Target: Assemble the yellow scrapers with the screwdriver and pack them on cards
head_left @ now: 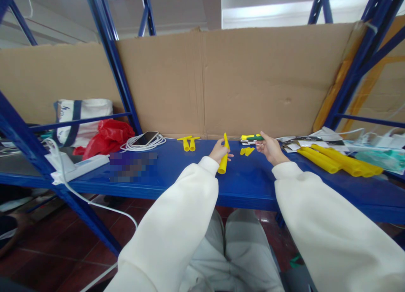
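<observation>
I see 1 hand-held yellow piece (223,163), its tubular end toward 6 o'clock; at its 2 o'clock, 1 yellow-and-green tool (249,137) points crosswise.

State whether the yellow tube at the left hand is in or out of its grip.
In: the left hand wraps around the yellow tube, showing on both sides of it.

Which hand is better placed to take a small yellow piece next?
Probably the right hand: it is close beside the small yellow pieces, while the left hand holds a yellow tube. Whether the right touches the green-and-yellow handle is unclear.
</observation>
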`<state>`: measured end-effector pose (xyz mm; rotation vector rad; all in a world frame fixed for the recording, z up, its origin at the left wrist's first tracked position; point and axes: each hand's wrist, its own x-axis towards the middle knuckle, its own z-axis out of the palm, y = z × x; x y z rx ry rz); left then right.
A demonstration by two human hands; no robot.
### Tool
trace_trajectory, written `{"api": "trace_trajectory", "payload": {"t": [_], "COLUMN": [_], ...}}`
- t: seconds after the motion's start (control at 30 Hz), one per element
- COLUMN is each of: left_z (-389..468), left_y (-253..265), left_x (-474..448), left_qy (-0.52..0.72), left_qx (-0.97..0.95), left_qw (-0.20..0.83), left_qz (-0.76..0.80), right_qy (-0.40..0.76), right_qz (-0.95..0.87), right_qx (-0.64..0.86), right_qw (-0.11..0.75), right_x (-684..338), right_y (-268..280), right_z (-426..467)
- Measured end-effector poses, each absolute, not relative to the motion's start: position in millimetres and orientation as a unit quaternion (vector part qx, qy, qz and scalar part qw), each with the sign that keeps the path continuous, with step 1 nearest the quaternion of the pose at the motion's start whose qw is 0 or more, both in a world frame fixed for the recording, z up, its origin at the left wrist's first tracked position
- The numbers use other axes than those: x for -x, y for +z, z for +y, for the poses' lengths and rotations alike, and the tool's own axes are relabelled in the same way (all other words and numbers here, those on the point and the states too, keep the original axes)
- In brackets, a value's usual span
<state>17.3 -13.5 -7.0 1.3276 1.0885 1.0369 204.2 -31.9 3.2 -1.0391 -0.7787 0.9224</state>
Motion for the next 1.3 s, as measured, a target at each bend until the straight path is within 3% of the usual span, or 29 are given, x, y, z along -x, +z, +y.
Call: {"api": "trace_trajectory", "payload": {"t": [1.3], "left_z": [-16.2], "left_y": [-3.5], "left_x": [-18.4], "left_qy": [0.425], "left_qx": [-0.564], "left_qw": [0.541], "left_qz": [0.457], "right_qy": [0.440], "right_qz": [-0.287], "right_qx": [0.478], "right_qw": [0.704], "right_x": [-198.4], "right_y": [10.8], "right_z": [-39.7]}}
